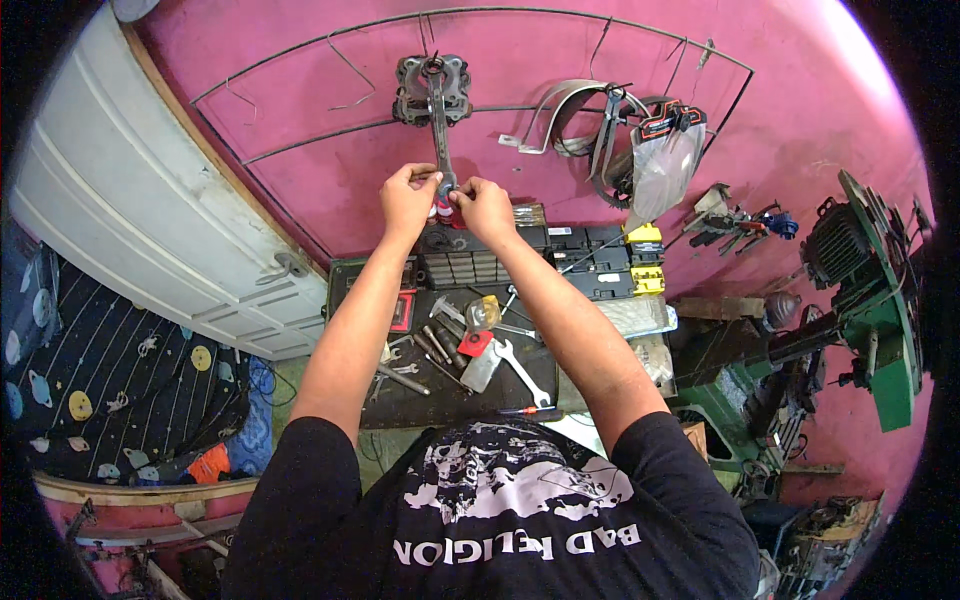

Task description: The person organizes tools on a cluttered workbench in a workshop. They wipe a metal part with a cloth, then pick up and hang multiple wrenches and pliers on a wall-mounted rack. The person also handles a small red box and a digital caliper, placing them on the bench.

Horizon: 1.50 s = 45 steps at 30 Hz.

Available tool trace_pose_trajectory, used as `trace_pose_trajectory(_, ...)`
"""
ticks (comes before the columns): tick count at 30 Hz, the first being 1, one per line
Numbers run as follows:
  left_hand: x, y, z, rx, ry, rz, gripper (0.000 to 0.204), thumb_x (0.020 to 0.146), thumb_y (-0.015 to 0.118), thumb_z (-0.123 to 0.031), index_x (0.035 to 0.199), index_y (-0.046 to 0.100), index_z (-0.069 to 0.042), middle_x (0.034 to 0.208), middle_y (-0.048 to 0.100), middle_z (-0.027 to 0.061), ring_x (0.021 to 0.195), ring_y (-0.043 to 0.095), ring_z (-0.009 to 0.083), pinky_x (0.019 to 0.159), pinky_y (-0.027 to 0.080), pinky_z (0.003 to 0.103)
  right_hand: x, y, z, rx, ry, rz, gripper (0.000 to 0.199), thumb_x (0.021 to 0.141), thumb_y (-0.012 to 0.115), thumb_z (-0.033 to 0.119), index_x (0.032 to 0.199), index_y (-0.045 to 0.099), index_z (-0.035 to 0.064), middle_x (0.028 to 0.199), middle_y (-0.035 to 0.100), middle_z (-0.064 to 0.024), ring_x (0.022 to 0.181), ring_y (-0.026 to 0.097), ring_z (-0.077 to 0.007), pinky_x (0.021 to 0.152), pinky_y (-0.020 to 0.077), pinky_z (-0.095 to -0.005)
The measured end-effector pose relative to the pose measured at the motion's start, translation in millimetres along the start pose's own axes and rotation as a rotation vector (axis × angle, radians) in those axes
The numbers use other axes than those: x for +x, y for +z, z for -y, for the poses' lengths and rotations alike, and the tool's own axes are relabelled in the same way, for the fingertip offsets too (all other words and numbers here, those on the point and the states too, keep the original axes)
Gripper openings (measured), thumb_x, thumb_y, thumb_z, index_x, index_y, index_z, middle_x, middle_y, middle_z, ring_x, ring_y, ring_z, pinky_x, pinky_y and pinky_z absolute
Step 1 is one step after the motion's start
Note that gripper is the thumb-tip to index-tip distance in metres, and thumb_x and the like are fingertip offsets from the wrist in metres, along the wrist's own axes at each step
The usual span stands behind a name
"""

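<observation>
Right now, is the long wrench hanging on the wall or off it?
Hanging: the wrench points straight down from the metal part on the pink wall, both hands at its lower end.

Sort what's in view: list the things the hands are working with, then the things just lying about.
In hand:
left hand
right hand
long wrench
small red part

Lying about:
loose wrenches on the dark tray
plastic bag on the wall
metal strap
black and yellow cases
</observation>
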State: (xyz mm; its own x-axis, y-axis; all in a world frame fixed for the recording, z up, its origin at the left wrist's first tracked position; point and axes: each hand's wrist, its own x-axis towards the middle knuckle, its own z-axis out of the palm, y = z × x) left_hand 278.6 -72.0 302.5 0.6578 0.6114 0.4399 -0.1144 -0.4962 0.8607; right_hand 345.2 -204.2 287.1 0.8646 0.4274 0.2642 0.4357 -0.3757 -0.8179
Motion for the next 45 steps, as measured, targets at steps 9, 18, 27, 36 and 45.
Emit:
trace_pose_trajectory(9,-77,15,62,0.102,-0.021,-0.108,0.016,0.090,0.071,-0.014,0.102,0.072,-0.003,0.086,0.073,0.0061,0.070,0.062,0.0117,0.069,0.051,0.030,-130,50,-170,-0.057,0.267,0.262,0.030,0.083,0.074,0.027,0.101,0.071,0.0030,0.095,0.072,-0.0216,0.093,0.071,-0.0366,0.083,0.0548,-0.0431)
trace_pose_trajectory(18,-256,67,173,0.766,-0.176,0.835,0.048,0.083,0.070,-0.031,0.130,0.064,-0.022,0.136,0.057,0.0062,0.125,0.046,0.0364,0.097,0.036,0.059,-205,82,-232,-0.241,0.586,0.604,0.069,0.082,0.071,0.046,0.142,0.051,0.0203,0.137,0.060,-0.0166,0.132,0.048,-0.0454,0.108,0.0397,-0.0565)
trace_pose_trajectory(27,-280,-1,183,1.037,-0.011,0.673,0.047,0.085,0.070,-0.040,0.129,0.064,-0.023,0.148,0.049,0.0014,0.119,0.049,0.0317,0.091,0.035,0.051,-239,41,-255,-0.615,0.288,0.286,0.043,0.086,0.061,0.014,0.128,0.065,0.0172,0.133,0.063,-0.0029,0.119,0.055,-0.0285,0.093,0.0455,-0.0464)
trace_pose_trajectory(36,-284,-1,165,0.985,-0.052,0.491,0.048,0.085,0.071,-0.031,0.131,0.062,-0.019,0.146,0.049,0.0051,0.124,0.044,0.0322,0.096,0.033,0.052,-226,36,-269,-0.804,0.338,0.502,0.034,0.092,0.055,0.013,0.123,0.064,0.0063,0.122,0.065,-0.0142,0.116,0.061,-0.0286,0.091,0.0553,-0.0428)
trace_pose_trajectory(45,-345,57,154,0.294,-0.201,0.607,0.039,0.086,0.071,-0.018,0.122,0.065,-0.002,0.117,0.068,0.0224,0.106,0.066,0.0408,0.095,0.051,0.043,-260,22,-261,-0.920,0.095,0.462,0.022,0.090,0.060,0.022,0.100,0.070,0.0053,0.104,0.069,-0.0125,0.106,0.062,-0.0284,0.081,0.0577,-0.0385)
